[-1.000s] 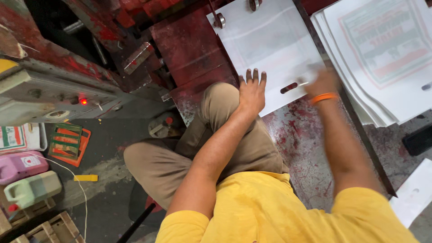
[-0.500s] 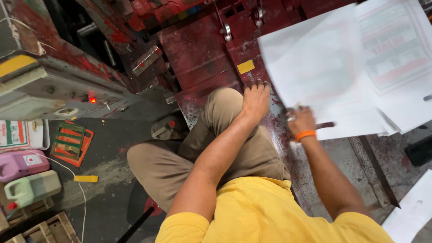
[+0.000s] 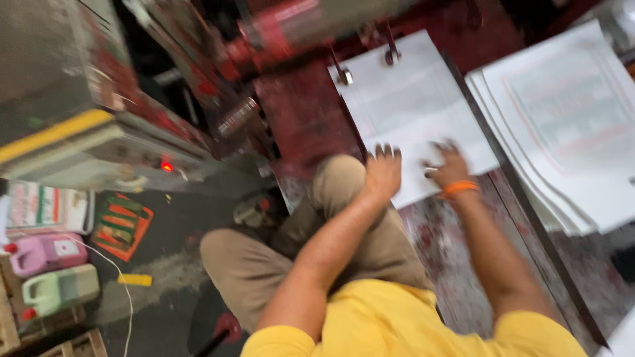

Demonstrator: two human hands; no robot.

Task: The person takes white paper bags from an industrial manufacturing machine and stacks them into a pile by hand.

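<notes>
A white printed sheet [image 3: 403,112] lies on the red machine bed [image 3: 301,116], its far edge under two metal clips [image 3: 344,74]. My left hand [image 3: 382,173] rests on my raised knee with its fingers spread, the fingertips at the sheet's near edge. My right hand [image 3: 450,165], with an orange band [image 3: 458,189] on the wrist, lies flat on the sheet's near part with its fingers apart. The hand is blurred by motion, and nothing can be made out in its grasp.
A stack of white printed sheets [image 3: 569,125] lies to the right, past a dark rail. A grey machine with a yellow stripe and a red light [image 3: 167,166] stands at the left. Pink and green canisters [image 3: 46,271], a cable and packets sit on the floor.
Half a second ago my right hand carried a sheet across from the stack. The sheet now lies on the red bed under the clips, with my right hand flat on it.
</notes>
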